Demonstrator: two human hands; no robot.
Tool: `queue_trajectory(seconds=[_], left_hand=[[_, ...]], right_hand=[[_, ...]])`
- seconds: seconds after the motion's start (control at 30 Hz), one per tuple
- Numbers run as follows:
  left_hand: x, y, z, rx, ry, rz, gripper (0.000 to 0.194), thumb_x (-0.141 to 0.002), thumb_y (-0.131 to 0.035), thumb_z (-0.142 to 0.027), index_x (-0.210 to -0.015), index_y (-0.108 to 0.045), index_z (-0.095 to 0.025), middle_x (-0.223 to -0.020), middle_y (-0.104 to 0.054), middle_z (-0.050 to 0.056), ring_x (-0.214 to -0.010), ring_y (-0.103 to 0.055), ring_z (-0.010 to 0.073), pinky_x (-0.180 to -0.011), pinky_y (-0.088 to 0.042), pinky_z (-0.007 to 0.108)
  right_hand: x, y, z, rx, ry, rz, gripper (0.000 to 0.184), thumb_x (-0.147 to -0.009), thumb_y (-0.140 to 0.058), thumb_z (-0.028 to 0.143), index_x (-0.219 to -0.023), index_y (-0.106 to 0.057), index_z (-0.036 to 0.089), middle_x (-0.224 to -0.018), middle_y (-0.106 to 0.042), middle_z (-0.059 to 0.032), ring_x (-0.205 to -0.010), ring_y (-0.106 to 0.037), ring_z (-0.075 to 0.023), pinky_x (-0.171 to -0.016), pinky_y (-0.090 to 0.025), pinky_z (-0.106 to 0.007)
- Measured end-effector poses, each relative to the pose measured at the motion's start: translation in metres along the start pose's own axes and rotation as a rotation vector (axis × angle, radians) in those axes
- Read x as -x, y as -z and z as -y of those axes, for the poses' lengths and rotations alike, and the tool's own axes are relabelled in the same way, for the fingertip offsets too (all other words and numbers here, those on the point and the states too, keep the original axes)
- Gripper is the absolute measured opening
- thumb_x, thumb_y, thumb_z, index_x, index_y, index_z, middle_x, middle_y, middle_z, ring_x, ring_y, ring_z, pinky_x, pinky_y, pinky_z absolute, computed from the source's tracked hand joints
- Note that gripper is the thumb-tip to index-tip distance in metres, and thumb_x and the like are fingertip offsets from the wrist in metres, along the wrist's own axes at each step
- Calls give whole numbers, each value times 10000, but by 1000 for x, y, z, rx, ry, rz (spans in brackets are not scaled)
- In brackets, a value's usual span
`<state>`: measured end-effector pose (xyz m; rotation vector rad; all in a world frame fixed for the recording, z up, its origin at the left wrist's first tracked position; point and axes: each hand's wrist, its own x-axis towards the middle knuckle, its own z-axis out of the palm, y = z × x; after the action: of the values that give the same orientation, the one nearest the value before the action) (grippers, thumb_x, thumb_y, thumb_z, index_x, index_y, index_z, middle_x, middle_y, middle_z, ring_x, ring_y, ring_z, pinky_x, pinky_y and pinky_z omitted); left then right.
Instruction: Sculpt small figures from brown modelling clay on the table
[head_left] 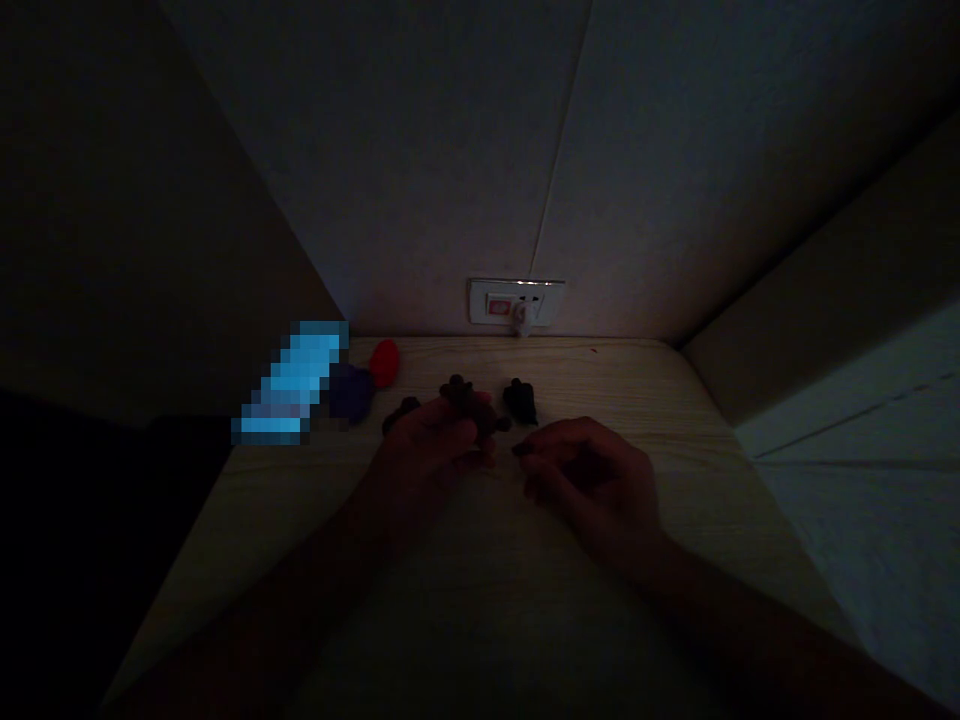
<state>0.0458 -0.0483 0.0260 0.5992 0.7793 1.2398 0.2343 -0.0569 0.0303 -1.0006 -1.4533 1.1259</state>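
Note:
My left hand [420, 450] is closed around a small dark figure [474, 405] with a rounded head and stubby limbs; the dim light hides its details. To its right, my right hand [592, 480] pinches a tiny dark piece [523, 450] between thumb and fingertips, a little apart from the figure. Behind the gap between the hands, a black lump [520, 400] lies on the wooden tabletop [480, 600]. Another dark lump [401, 412] shows partly behind my left hand.
At the back left lie a red rounded lump [385, 363] and a dark blue lump [351, 393], beside a glowing, pixelated screen [292, 385]. A wall socket [516, 303] with a plug sits just above the table's back edge. Walls border the back and right.

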Motion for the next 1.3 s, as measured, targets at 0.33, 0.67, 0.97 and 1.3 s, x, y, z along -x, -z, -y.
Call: queue_trajectory(seconds=[0.33,0.67,0.97,1.3], left_hand=[[0,-2,1,-27,-30,-6,268,-690,-897,-226,-943,-813,-203,-950,-771,42,-774,-690,152,-712,-574,284],[1,-2,7,-165,-64,-29,206,-687,-884,-224,-882,-821,-208,-898,-795,48,-798,-720,196,-802,-573,345],[2,-1,5,-256,-34,-25,240,-678,-902,-260,-900,-833,-205,-912,-813,64,-825,-736,214,-812,-579,345],[4,-5,4,-270,-10,-40,196,-688,-891,-263,-864,-830,-204,-875,-813,39,-791,-742,178,-776,-604,297]], right_hand=[[-1,5,-2,169,153,-7,85,-815,-831,218,-881,-781,238,-767,-778,-14,-627,-711,-150,-561,-591,-256],[-2,5,0,303,392,5,101,-853,-794,147,-891,-782,239,-850,-789,-41,-733,-734,-180,-594,-595,-280],[-2,5,5,340,433,-4,125,-854,-790,132,-932,-786,229,-811,-778,-41,-668,-711,-161,-555,-586,-260],[-2,6,1,385,516,16,128,-858,-784,110,-958,-763,186,-803,-749,-39,-650,-683,-135,-548,-575,-232]])
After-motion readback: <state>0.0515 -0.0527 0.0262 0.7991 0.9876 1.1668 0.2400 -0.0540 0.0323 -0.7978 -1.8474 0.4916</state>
